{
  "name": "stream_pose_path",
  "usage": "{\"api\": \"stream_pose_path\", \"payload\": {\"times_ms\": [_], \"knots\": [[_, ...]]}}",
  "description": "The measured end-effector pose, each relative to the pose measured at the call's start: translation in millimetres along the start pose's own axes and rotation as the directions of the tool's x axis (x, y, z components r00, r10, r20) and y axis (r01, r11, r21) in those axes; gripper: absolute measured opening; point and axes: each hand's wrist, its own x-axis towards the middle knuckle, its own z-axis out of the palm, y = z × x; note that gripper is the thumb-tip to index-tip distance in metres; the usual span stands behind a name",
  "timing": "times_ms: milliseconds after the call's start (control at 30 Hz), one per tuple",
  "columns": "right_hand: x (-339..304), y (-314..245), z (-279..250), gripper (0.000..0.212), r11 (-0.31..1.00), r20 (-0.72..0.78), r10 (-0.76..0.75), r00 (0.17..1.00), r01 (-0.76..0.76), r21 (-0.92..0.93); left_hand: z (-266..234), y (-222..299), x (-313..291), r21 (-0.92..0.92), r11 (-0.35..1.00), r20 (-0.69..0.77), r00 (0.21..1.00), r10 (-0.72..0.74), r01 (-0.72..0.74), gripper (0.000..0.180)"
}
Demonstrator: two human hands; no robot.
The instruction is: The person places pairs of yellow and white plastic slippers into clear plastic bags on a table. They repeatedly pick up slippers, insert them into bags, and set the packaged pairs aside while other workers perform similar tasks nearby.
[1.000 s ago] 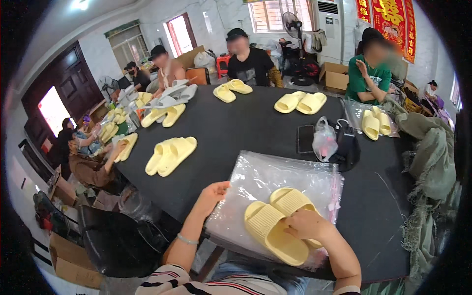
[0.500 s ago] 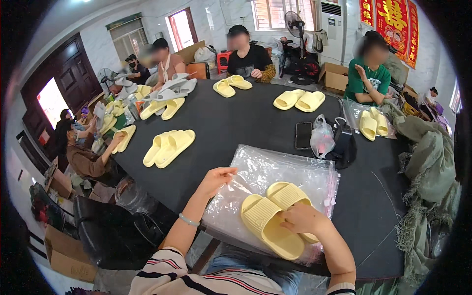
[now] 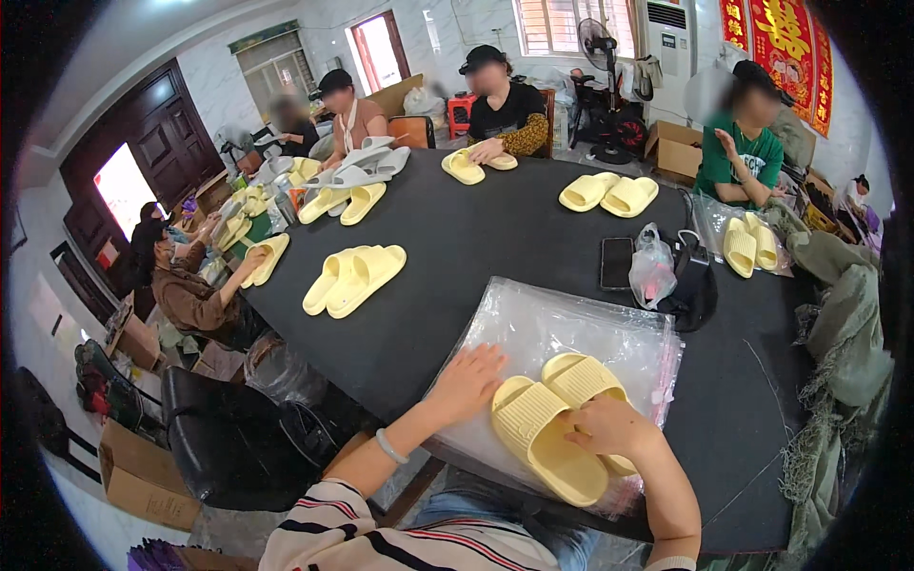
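Note:
A pair of pale yellow slippers (image 3: 545, 430) with ribbed straps rests side by side on a stack of clear plastic bags (image 3: 571, 319) before me. My right hand (image 3: 614, 425) reaches into the foot openings, its fingers curled round the inner edges where the slippers meet; the fingertips are partly hidden. Flat on the left part of the stack lies my left hand (image 3: 468, 383), fingers stretched out and holding nothing, just left of the slippers' toe ends.
Further pairs of yellow slippers (image 3: 354, 280) stand about the black table (image 3: 457, 238), with grey slippers (image 3: 373, 164) piled at the far left. A phone (image 3: 616, 264) and a small plastic bag (image 3: 652, 266) lie beyond the stack. Several people sit around; green cloth (image 3: 843, 314) drapes the right side.
My left hand has gone from pinching at the bag's left edge to lying flat on the stack. My right hand stays at the slippers. Across the table, a person's hand now touches a yellow pair.

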Motion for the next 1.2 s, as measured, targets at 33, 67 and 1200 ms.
{"api": "stream_pose_path", "payload": {"times_ms": [33,67,1200], "knots": [[-3,0,2,0.030,1.000,-0.001,0.006,1.000,-0.006,0.000,4,0,-2,0.019,0.999,0.014,0.999,-0.038,0.037,0.049],[-3,0,2,0.029,1.000,0.001,-0.001,1.000,0.001,0.007,7,-3,-6,0.039,0.997,0.028,0.997,-0.074,0.073,0.050],[7,-35,-10,0.057,0.951,-0.337,0.168,0.926,-0.062,0.304,24,-25,-20,-0.847,0.499,-0.052,0.907,-0.418,0.182,0.057]]}}
